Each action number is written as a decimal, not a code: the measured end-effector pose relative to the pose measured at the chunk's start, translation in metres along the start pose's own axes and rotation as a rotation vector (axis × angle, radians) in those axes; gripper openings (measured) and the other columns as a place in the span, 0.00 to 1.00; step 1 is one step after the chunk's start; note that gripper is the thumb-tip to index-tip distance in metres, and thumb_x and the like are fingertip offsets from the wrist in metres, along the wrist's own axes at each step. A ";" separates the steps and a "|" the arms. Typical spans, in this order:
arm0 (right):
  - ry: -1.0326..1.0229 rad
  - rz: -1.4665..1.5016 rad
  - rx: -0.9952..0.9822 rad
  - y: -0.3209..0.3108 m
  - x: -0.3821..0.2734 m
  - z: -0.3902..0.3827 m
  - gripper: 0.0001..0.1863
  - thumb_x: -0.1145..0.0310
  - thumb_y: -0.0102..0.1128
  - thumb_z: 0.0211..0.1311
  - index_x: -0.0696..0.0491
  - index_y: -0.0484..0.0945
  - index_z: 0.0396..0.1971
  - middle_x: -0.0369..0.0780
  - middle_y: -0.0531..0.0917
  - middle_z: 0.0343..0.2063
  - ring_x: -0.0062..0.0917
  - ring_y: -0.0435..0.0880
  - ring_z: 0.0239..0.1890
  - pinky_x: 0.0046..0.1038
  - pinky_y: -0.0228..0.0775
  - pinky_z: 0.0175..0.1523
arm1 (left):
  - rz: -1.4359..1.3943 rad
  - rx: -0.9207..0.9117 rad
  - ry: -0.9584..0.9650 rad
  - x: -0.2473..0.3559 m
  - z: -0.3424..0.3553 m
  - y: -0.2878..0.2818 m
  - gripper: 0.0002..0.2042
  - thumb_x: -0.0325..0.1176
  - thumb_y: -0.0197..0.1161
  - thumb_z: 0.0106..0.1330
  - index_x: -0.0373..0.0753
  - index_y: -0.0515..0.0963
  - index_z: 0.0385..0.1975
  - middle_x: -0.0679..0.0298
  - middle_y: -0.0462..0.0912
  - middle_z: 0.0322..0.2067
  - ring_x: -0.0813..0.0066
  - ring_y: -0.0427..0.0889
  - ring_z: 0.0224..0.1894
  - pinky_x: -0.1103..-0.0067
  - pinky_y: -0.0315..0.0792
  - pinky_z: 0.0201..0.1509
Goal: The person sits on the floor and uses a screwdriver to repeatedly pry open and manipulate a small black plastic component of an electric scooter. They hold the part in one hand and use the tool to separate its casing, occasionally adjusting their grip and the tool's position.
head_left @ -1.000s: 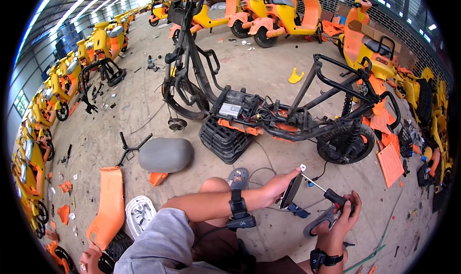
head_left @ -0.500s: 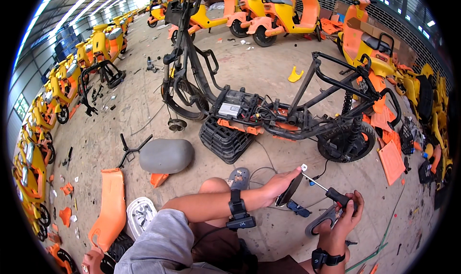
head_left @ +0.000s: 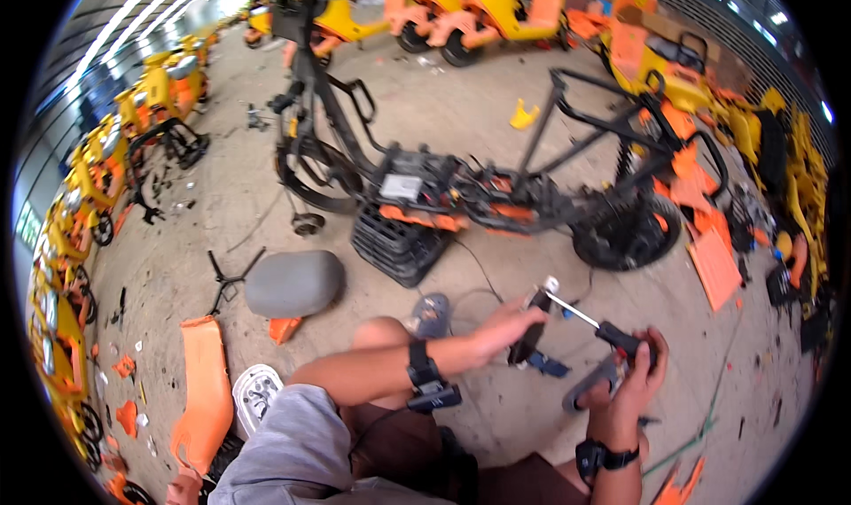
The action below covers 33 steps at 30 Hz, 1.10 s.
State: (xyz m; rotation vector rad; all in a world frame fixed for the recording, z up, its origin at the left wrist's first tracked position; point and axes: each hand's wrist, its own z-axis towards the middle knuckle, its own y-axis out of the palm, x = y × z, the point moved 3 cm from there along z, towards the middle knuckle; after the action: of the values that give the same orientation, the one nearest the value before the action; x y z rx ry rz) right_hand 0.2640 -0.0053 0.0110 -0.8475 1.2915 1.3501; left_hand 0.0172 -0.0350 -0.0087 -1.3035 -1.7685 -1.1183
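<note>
Out in front of my knees, my left hand (head_left: 503, 330) is closed around a dark, narrow part (head_left: 529, 335) whose exact kind I cannot make out. A small white piece (head_left: 551, 285) shows at its upper end. My right hand (head_left: 645, 376) grips the black and red handle of a screwdriver (head_left: 619, 338). Its bright shaft slants up and left, the tip at or very near the white piece; blur hides whether they touch. Beneath my left hand lies a small dark blue object (head_left: 548, 364) on the floor.
A stripped black scooter frame (head_left: 496, 205) stands ahead, a black crate (head_left: 401, 244) under its middle. To the left lie a grey seat (head_left: 294, 283), a forked black bracket (head_left: 229, 282) and an orange panel (head_left: 204, 390). Another orange panel (head_left: 714, 270) is at right. Yellow scooters (head_left: 168, 97) line the left.
The whole view has shifted, so the scooter frame appears higher and further left. Both hands keep their holds, and the screwdriver stays pointed at the white piece.
</note>
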 end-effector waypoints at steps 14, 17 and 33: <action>-0.036 -0.027 -0.123 0.004 -0.009 -0.004 0.15 0.75 0.51 0.71 0.60 0.70 0.55 0.47 0.80 0.44 0.24 0.81 0.33 0.24 0.76 0.35 | 0.107 0.048 0.139 -0.008 -0.003 -0.002 0.22 0.30 0.56 0.74 0.42 0.65 0.66 0.68 0.78 0.38 0.80 0.76 0.41 0.81 0.71 0.46; -0.024 -0.029 -0.128 0.005 -0.009 -0.005 0.16 0.75 0.52 0.69 0.61 0.69 0.56 0.46 0.79 0.45 0.23 0.81 0.35 0.24 0.76 0.36 | 0.129 0.060 0.153 -0.009 -0.002 -0.004 0.21 0.30 0.56 0.74 0.42 0.66 0.66 0.68 0.77 0.39 0.81 0.75 0.41 0.81 0.71 0.47; -0.318 -0.311 -0.199 0.003 -0.006 -0.008 0.23 0.71 0.53 0.68 0.59 0.65 0.61 0.46 0.74 0.54 0.15 0.76 0.32 0.17 0.70 0.36 | 0.252 0.103 0.167 -0.003 -0.007 -0.003 0.25 0.29 0.55 0.74 0.47 0.62 0.70 0.69 0.77 0.45 0.82 0.71 0.46 0.83 0.67 0.51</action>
State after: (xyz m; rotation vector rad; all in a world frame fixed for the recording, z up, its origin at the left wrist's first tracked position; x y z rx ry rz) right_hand 0.2606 -0.0142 0.0159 -0.8849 0.7555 1.3117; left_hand 0.0158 -0.0432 -0.0091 -1.2899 -1.4746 -0.9524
